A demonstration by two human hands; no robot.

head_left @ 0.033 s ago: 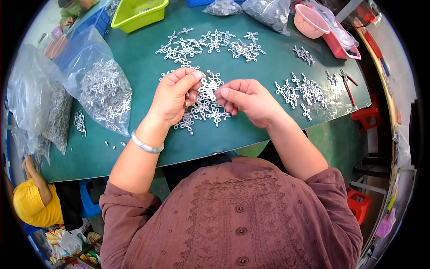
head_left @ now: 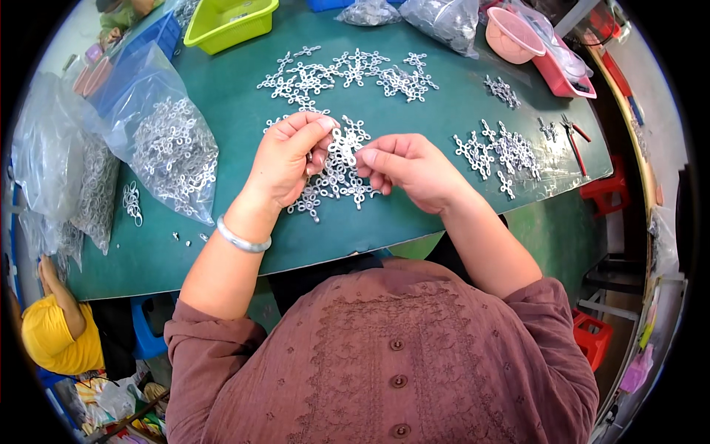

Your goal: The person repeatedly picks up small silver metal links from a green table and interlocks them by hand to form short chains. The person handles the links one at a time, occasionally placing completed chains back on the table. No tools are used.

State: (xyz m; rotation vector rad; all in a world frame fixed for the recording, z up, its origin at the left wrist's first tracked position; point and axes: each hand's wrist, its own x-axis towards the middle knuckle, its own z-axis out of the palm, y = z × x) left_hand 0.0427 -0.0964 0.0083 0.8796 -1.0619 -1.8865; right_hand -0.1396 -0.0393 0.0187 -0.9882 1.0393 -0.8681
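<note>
Above a pile of silver looped metal pieces [head_left: 340, 181], my left hand [head_left: 292, 157] pinches a small looped metal piece [head_left: 343, 140] between thumb and fingers. My right hand [head_left: 410, 169] is at the other side of that piece, thumb and index finger pressed together. What lies between the right fingertips is too small to make out. The pile's pieces look cross-shaped, with ring-like ends, and spread on the green table [head_left: 244, 166] beneath both hands. A pale bangle circles my left wrist.
More looped pieces [head_left: 355, 70] lie beyond my hands, and another heap [head_left: 503, 152] is to the right, near red-handled pliers [head_left: 574, 144]. A clear bag of silver pieces [head_left: 174, 148] stands left. Lime-green [head_left: 231, 26] and pink tubs [head_left: 514, 37] stand at the back. Someone in yellow [head_left: 63, 333] sits left.
My right hand has shifted very slightly. My left hand and the pieces on the table look the same.
</note>
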